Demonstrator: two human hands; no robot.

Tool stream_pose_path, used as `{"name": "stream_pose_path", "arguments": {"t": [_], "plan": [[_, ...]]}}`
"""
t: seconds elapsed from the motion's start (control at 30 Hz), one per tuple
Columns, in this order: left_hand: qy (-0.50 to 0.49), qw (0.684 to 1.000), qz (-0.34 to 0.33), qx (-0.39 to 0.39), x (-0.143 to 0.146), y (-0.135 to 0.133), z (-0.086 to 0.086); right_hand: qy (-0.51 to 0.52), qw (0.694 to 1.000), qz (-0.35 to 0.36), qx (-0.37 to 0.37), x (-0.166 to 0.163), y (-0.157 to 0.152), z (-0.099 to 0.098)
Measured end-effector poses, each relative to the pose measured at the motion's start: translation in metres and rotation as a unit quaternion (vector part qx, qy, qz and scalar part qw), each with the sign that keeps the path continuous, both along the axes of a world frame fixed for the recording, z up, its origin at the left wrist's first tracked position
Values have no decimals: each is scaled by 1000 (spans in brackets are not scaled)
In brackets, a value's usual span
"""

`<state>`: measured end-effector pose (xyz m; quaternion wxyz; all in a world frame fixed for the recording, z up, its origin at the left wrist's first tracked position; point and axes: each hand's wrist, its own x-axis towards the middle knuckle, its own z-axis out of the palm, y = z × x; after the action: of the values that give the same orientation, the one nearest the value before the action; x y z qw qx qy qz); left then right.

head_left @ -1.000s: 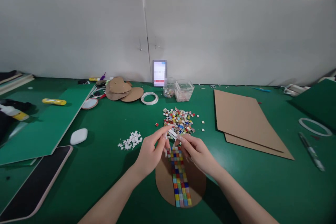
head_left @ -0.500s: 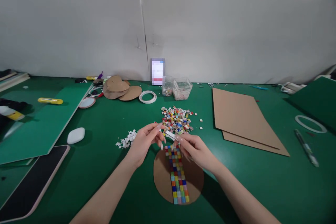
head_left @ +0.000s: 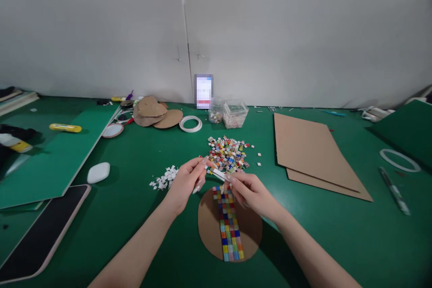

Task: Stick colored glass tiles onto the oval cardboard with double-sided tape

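Note:
A short, narrow white strip (head_left: 219,173) slants between my hands above the far edge of a round piece of cardboard (head_left: 207,220). My right hand (head_left: 251,191) pinches the strip's right end between thumb and fingers. Close to its other end, my left hand (head_left: 191,179) has thumb and forefinger pressed together; whatever is between them is too small to make out. Several rows of colourful mosaic tiles (head_left: 231,234) form a band down the cardboard. Just beyond my hands lies a heap of loose mixed-colour tiles (head_left: 227,150). White bits (head_left: 164,179) are piled beside my left hand.
A clear box (head_left: 235,114), a jar (head_left: 216,111) and a lit phone (head_left: 204,91) stand at the back. Cardboard sheets (head_left: 303,153) lie on the right. Leftward are cardboard discs (head_left: 168,119), a white case (head_left: 98,173) and a dark, pink-edged slab (head_left: 43,234).
The fingers of my left hand have curled in and shifted slightly left. My right hand keeps its hold on the strip. The whole view has shifted slightly.

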<state>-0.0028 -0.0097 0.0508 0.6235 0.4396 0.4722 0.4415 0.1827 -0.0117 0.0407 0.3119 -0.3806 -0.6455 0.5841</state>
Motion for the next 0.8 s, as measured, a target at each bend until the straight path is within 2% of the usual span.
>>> {"name": "stream_pose_path", "arguments": {"t": [0.8], "plan": [[-33, 995, -89, -4, 3, -4, 7, -35, 999, 20, 13, 0, -1, 6]]}}
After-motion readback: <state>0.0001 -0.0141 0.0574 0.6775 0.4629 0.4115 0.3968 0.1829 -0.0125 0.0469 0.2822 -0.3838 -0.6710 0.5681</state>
